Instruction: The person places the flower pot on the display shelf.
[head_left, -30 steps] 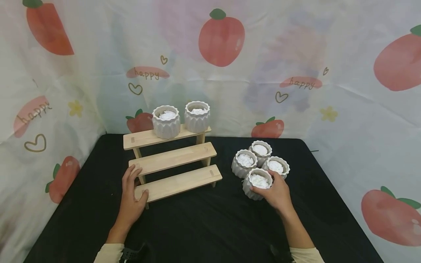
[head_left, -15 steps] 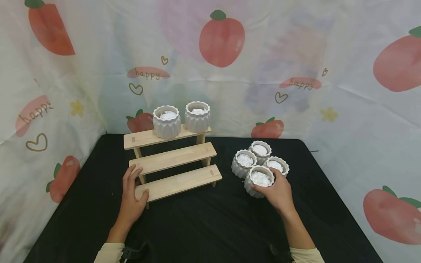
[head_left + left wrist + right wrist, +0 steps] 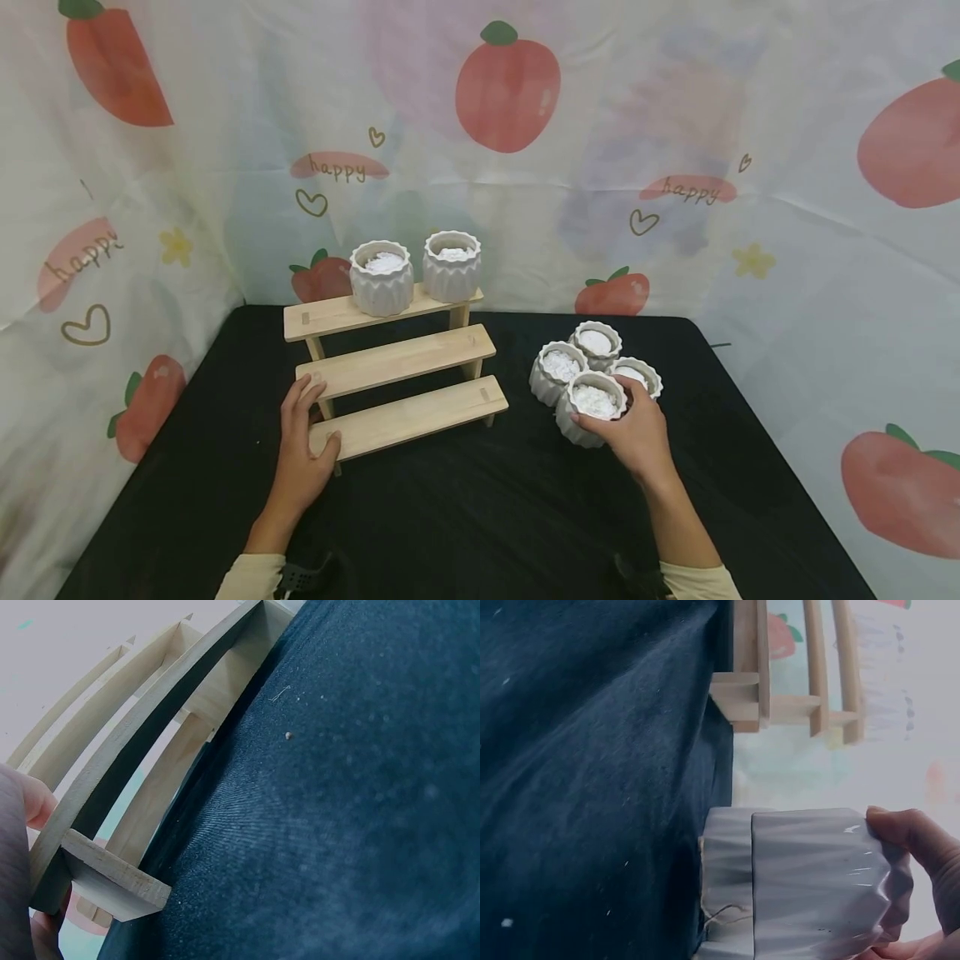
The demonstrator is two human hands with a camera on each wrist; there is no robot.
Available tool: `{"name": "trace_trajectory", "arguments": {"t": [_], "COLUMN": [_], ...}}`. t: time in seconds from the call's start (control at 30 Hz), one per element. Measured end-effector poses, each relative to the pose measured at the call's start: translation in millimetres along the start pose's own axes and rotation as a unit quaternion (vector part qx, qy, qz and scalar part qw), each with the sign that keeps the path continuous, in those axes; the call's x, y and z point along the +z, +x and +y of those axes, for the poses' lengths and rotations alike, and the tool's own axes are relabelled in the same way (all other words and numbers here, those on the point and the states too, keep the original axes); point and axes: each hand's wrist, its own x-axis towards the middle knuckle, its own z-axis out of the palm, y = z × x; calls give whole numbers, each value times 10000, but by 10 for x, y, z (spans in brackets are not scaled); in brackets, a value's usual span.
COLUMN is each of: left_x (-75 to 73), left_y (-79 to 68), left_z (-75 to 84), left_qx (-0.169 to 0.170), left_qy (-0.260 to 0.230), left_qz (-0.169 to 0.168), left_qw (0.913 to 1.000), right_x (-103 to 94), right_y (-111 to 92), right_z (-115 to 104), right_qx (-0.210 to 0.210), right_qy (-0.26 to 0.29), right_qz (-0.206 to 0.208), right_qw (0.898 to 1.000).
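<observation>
My right hand (image 3: 639, 433) grips a white fluted pot (image 3: 817, 885) by its rim, thumb on the near side. White granules (image 3: 596, 402) fill the pot, and in the right wrist view its base sits higher than the base of the pot behind it. With my left hand (image 3: 298, 467) I hold the left end of a three-tier wooden shelf stand (image 3: 408, 419), the thumb at the lowest board and fingers up by the middle board. Two matching pots, a left one (image 3: 382, 292) and a right one (image 3: 452, 279), stand upright on the top board.
Beside the held pot stand three similar pots: a left one (image 3: 553, 385), a back one (image 3: 596, 343) and a right one (image 3: 651, 382) partly behind my fingers. Black cloth (image 3: 465, 517) covers the table. A fruit-printed curtain (image 3: 525, 200) surrounds it.
The held pot has risen slightly in my right hand and shifted a little away from me. My left hand and the stand have stayed in place.
</observation>
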Motion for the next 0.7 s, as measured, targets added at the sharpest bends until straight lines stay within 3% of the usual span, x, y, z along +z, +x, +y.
{"name": "trace_trajectory", "arguments": {"t": [0.7], "left_x": [5], "left_y": [4], "left_z": [6], "left_qx": [-52], "left_qy": [22], "left_qz": [-24], "left_qw": [10000], "right_x": [69], "right_y": [38], "right_z": [-302], "right_qx": [-188], "right_qy": [365], "right_qz": [-88], "right_qw": [9991]}}
